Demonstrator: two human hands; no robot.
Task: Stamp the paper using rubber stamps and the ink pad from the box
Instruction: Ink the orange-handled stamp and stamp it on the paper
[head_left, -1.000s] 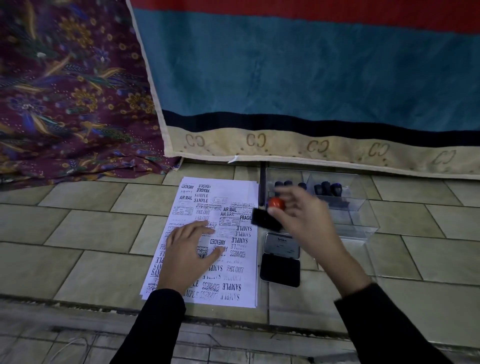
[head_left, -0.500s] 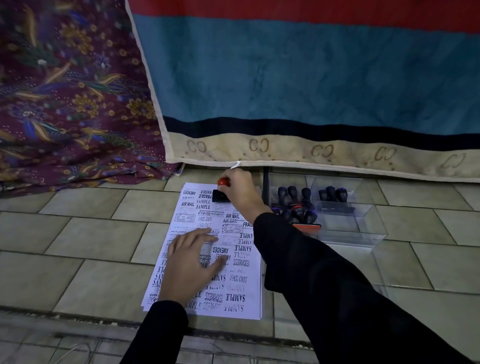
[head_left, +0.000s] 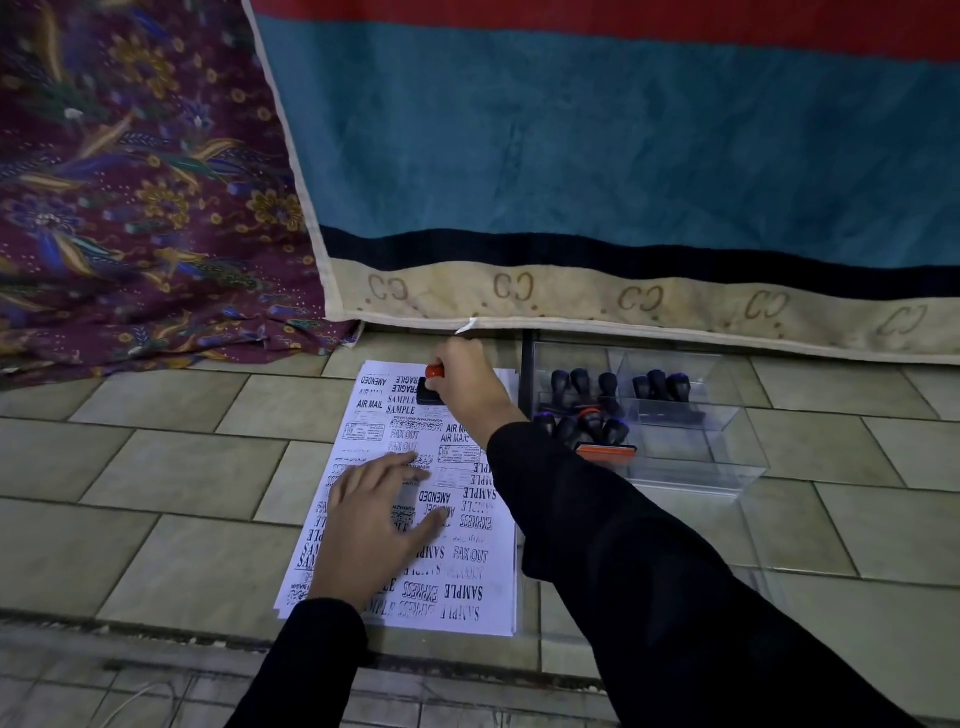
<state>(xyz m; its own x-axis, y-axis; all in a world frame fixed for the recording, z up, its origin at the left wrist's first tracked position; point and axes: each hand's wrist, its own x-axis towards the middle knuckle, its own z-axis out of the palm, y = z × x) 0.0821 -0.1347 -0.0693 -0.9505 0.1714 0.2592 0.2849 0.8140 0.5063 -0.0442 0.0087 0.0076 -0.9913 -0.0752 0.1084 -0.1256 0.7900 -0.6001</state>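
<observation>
A white paper (head_left: 483, 603) covered with black stamp prints lies on the tiled floor. My right hand (head_left: 467, 387) grips a rubber stamp (head_left: 431, 387) with a red knob and black base, which presses on the far end of the paper. Flat on the sheet's near half rests my left hand (head_left: 371, 525), fingers spread. To the right stands a clear plastic box (head_left: 727, 457) with several dark-handled stamps (head_left: 582, 384) inside. The ink pad is hidden behind my right sleeve.
A blue, red and beige blanket (head_left: 623, 156) hangs down just behind the paper and box. A purple floral cloth (head_left: 130, 208) lies at the far left. An orange-edged item (head_left: 608, 451) sits in the box's near part.
My right hand carried the stamp from above the ink pad to the far end of the paper and set it down there. My left hand stayed on the sheet.
</observation>
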